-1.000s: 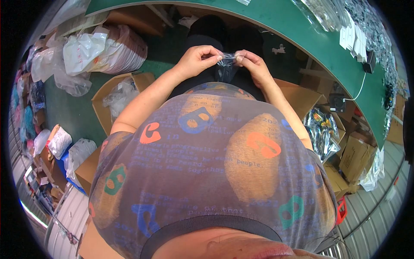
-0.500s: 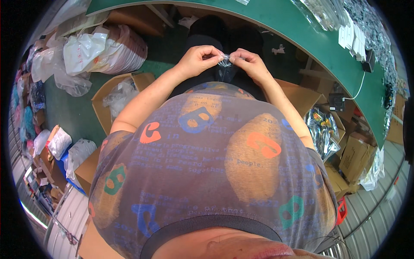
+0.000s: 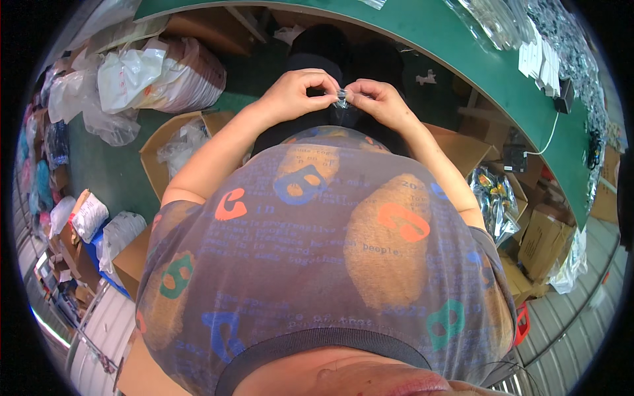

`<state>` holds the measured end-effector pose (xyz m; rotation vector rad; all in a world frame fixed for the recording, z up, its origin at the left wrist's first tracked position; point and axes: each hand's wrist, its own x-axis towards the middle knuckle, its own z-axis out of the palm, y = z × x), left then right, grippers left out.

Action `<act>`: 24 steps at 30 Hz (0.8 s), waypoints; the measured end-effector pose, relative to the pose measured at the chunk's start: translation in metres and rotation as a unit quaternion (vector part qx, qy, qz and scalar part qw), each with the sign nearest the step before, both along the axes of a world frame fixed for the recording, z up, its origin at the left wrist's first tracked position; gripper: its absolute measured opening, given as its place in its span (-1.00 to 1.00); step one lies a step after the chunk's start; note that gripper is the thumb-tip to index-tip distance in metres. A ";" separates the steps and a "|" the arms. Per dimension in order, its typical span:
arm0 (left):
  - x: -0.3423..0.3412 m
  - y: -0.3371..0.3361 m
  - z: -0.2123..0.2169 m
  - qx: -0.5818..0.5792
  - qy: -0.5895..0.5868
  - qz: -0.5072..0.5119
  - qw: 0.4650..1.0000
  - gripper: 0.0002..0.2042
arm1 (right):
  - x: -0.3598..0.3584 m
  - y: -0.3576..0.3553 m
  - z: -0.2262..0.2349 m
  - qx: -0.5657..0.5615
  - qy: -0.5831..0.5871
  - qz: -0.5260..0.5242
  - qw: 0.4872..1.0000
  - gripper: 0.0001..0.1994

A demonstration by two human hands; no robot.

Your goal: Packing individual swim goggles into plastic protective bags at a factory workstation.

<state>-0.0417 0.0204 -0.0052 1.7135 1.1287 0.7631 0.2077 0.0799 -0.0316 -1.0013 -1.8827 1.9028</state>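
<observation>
Seemingly partway along, the bare left hand (image 3: 300,94) and bare right hand (image 3: 383,102) had a small, shiny, clear plastic packet (image 3: 341,103) pinched between them, not yet released

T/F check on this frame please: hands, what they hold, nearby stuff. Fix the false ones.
1. The left hand pinches clear plastic. True.
2. The right hand lies flat on the table. False: it pinches the clear plastic too.
3. White cards lie on the table. True.
4. The table is red. False: its top is green.
5. The white sack is on the person's right. False: it is on the left.
</observation>
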 end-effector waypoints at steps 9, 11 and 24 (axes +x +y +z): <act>-0.029 -0.002 -0.013 -0.159 -0.224 0.140 0.951 -0.86 | -0.007 -0.007 0.011 -0.123 0.026 -0.021 0.992 -0.79; -0.033 0.000 -0.019 -0.135 -0.247 0.169 0.945 -0.83 | -0.006 -0.006 0.009 -0.131 0.022 -0.037 0.990 -0.78; -0.017 -0.007 -0.011 -0.096 -0.067 0.066 0.991 -0.89 | -0.008 -0.009 0.011 -0.125 0.021 -0.042 0.991 -0.80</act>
